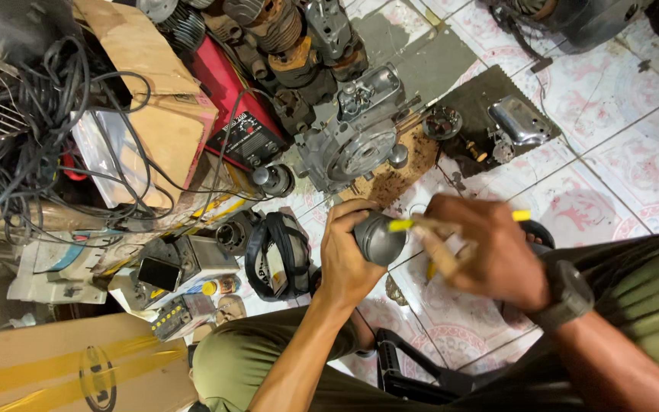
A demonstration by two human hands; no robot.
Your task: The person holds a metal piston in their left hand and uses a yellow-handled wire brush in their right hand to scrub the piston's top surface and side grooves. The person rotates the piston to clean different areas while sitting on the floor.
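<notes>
The left hand (347,255) is wrapped tight around a dark grey metal part (380,238), round like a small can. It holds the part up above the tiled floor (619,152), between the person's knees. The right hand (490,248) is closed around a brush with a yellow handle (421,229). The brush lies across the top of the metal part and looks to be touching it, but it is blurry, so that is hard to tell.

Lots of things sit around the hands. Just past them is a big grey engine block (352,137) on a brown mat. Beside it is a red machine (230,107). A cardboard box (158,99) and a messy pile of black cables (32,114) are off to one side. A black strap bundle (276,255) lies right beside the left hand. A shiny metal cover (520,120) rests on a dark mat farther away.
</notes>
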